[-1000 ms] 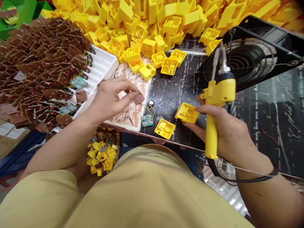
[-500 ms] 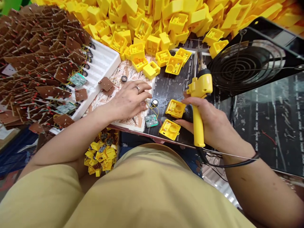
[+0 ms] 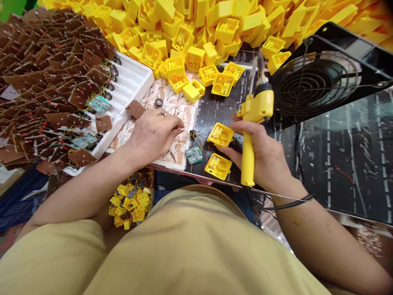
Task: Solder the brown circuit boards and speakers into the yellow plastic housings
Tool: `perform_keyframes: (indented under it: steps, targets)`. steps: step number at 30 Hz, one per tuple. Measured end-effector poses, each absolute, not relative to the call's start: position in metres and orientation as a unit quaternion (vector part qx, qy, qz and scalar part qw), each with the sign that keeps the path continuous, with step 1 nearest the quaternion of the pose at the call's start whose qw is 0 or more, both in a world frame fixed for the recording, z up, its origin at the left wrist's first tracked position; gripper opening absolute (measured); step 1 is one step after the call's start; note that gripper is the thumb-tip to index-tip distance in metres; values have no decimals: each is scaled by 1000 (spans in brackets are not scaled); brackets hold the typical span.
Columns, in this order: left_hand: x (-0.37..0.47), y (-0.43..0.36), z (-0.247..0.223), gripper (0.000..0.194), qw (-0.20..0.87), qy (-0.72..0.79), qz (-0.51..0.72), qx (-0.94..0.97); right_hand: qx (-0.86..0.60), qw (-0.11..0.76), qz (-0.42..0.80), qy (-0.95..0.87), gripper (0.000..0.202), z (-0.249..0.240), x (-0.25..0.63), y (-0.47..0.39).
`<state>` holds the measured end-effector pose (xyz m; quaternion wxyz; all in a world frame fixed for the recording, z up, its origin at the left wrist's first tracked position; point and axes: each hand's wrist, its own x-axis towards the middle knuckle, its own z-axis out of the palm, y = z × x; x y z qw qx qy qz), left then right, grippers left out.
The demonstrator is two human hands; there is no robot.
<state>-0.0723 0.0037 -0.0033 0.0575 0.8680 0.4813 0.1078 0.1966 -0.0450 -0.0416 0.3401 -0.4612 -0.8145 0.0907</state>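
My right hand [image 3: 258, 149] is wrapped round a yellow soldering gun [image 3: 256, 108] whose tip points away from me. Its thumb and a fingertip also touch a yellow housing [image 3: 220, 135]. Just below lies a second open housing [image 3: 218, 166]. A green circuit board [image 3: 193, 155] rests to their left, with yellow wires running up to a small round part [image 3: 192, 133]. My left hand [image 3: 156, 133] has thumb and forefinger pinched at the end of a thin wire, left of that round part.
Brown circuit boards [image 3: 55, 78] are heaped on a white foam tray [image 3: 139, 76] at left. Many yellow housings [image 3: 166, 28] are piled at the back. A black fan [image 3: 310, 78] stands at right. More yellow parts [image 3: 132, 203] sit below the table edge.
My left hand has drawn back left and its fingers have closed into a pinch. The small round part has turned or shifted left. My right hand and the upper housing have moved slightly left.
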Motion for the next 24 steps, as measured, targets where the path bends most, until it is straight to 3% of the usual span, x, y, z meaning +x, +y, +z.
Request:
perform_keyframes:
  steps: [8,16,24]
  targets:
    - [-77,10,-17,23,253,494,209,805,-456,317,111,-824,49,-43,195,-41]
    - [-70,18,-17,15,388,483,211,756,-429,298,135,-842,40,-40,198,-45]
    - [-54,10,-4,15,277,428,220,832,-426,366,153,-813,34,-29,178,-37]
